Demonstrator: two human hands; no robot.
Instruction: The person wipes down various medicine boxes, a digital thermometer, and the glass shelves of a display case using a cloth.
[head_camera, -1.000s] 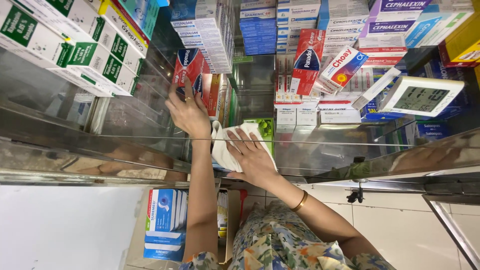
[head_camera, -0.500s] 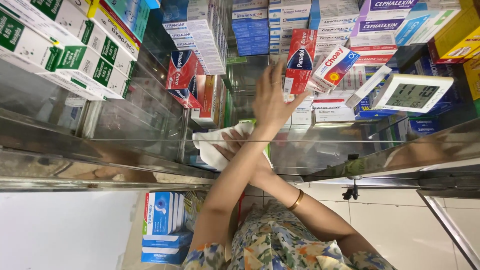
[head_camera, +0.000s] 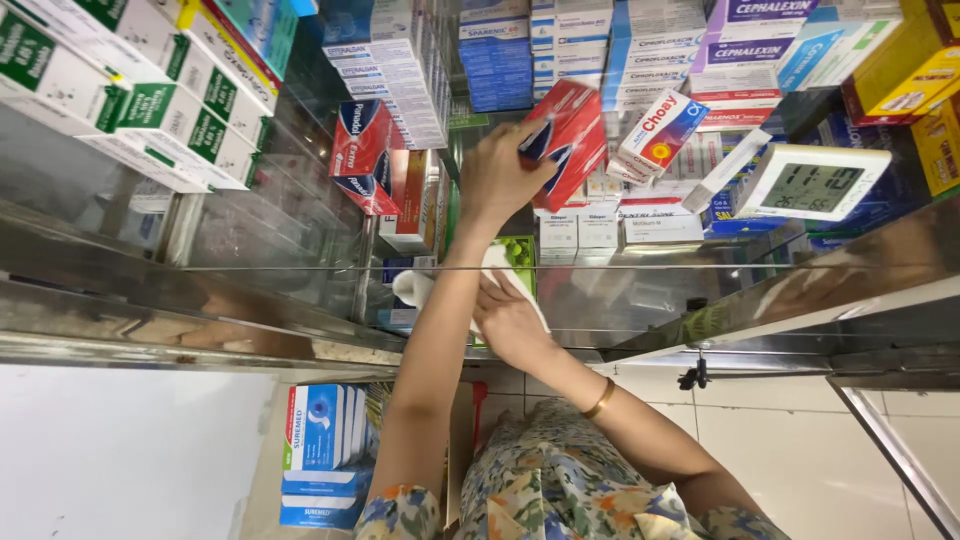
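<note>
A red medicine box (head_camera: 566, 140) on the far shelf is gripped by the left hand (head_camera: 497, 180); a white cloth (head_camera: 500, 285) on the near glass shelf (head_camera: 300, 268) is pressed under the right hand (head_camera: 510, 322). If the box is pulled carelessly, the tilted red-and-white box (head_camera: 662, 130) just to its right could be toppled.

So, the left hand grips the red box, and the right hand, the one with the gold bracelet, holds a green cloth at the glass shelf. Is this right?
Not quite: the cloth is white, not green. The head view shows the left hand gripping the red box, and the right hand, with the gold bracelet, holding a white cloth at the glass shelf.
</note>
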